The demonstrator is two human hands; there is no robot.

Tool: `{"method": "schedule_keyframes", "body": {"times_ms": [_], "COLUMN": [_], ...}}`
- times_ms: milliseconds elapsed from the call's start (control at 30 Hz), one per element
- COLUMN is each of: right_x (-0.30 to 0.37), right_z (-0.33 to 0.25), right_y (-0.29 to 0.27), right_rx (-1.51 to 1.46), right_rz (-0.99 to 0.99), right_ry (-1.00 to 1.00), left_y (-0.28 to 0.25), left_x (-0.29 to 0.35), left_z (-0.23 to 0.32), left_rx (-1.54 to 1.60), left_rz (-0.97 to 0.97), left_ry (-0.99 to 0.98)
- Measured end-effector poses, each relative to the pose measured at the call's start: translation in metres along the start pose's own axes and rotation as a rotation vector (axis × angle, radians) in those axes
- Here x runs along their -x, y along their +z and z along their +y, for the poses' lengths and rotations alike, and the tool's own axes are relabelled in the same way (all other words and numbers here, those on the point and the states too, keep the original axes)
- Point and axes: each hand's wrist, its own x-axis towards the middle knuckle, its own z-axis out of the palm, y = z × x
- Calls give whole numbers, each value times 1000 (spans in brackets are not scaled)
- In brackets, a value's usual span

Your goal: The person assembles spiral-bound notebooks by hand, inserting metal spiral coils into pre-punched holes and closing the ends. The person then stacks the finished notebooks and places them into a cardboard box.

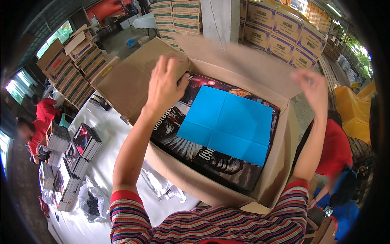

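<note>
Fingers of the left hand (165, 84) were loosely bent, thumb apart, nothing visible between them, over the far left part of a cardboard carton (187, 175). Those of the right hand (313, 88) were curled and blurred beside the rear flap (248, 67); whether they gripped it, I could not tell. Between and below the hands, a creased blue paper sheet (227, 122) lay flat inside the carton on dark picture-covered notebooks (172, 142), which bore it level; it probably served to shield their printed fronts. The left flap (136, 75) splayed outward, leaving the mouth open. Leftward, on a white table (114, 136), more notebooks stood in stacks (87, 142), presumably squared for easy lifting, near a plastic bag (92, 200).
</note>
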Motion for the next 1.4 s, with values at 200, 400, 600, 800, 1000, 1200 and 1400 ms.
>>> {"method": "schedule_keyframes", "body": {"times_ms": [200, 400, 600, 800, 1000, 1200, 1400], "right_x": [-79, -67, -2, -23, -50, -5, 46], "right_z": [85, 147, 219, 252, 147, -34, -56], "right_y": [44, 103, 154, 153, 60, 83, 154], "right_rx": [364, 381, 316, 1, -364, -179, 439], "right_rz": [314, -690, -873, -390, 364, -757, -1232], "right_ry": [-111, 503, 548, 210, 61, -553, -556], "left_y": [42, 135, 195, 206, 87, -14, -5], "left_x": [-12, -46, -56, -48, -12, 56, 66], "left_z": [31, 34, 20, 12, -2, -63, -68], "left_rx": [6, 17, -9, -29, 82, -187, 18], "left_rz": [-261, -372, -636, -553, -448, -1212, -1244], "left_ry": [182, 335, 232, 248, -182, -553, -821]}}
